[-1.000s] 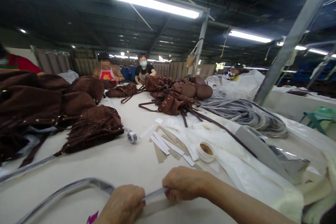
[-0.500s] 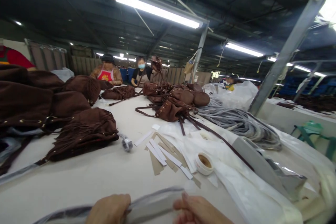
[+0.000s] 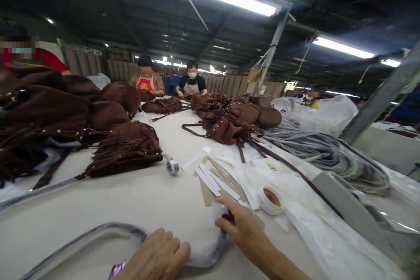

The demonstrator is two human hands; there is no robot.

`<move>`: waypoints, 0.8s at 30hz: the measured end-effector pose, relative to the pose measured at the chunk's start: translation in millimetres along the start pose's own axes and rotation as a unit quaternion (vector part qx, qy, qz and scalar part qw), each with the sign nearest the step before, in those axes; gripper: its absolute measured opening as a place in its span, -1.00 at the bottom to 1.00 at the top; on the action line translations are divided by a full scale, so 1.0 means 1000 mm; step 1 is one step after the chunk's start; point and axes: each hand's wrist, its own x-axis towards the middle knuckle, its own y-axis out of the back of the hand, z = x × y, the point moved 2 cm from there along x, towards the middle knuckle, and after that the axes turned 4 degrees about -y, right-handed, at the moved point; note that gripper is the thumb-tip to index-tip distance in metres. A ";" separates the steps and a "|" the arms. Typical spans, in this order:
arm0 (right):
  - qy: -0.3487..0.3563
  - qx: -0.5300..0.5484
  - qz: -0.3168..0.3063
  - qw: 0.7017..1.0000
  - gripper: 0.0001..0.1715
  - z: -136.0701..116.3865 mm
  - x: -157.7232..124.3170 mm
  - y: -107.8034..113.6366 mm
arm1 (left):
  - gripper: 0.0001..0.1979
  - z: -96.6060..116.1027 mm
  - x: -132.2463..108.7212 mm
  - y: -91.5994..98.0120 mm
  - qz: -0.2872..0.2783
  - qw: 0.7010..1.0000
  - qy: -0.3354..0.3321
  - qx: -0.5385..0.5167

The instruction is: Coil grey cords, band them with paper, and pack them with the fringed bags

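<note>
Across the near part of a pale tabletop (image 3: 131, 201), a long plastic-wrapped strap (image 3: 127, 228), its long axis mostly sideways: up from the lower left in a shallow arch, down under the left hand (image 3: 160, 253), then curving to point away from the wearer, toward loose paper strips (image 3: 210, 179). Pinched at that far-pointing stretch between thumb and fingers of the right hand (image 3: 243, 225); covered farther left by the left hand, back upward, fingers bent, cannot tell whether grasping. Near the right hand, a roll of tape (image 3: 267, 207); farther left, brown fringed bags (image 3: 127, 148).
</note>
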 end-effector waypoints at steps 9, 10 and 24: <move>0.121 -0.086 -0.054 0.987 -0.76 -0.004 0.002 -0.022 | -0.82 -0.007 0.012 -0.005 0.019 0.997 -0.074 0.018; 0.164 -0.132 -0.071 0.975 -0.73 -0.004 0.002 -0.022 | -0.82 -0.010 0.013 -0.003 0.025 0.997 -0.077 0.012; 0.364 -0.230 -0.165 0.887 -0.76 -0.005 0.002 -0.014 | -0.83 -0.004 0.039 0.008 0.032 0.985 -0.134 -0.108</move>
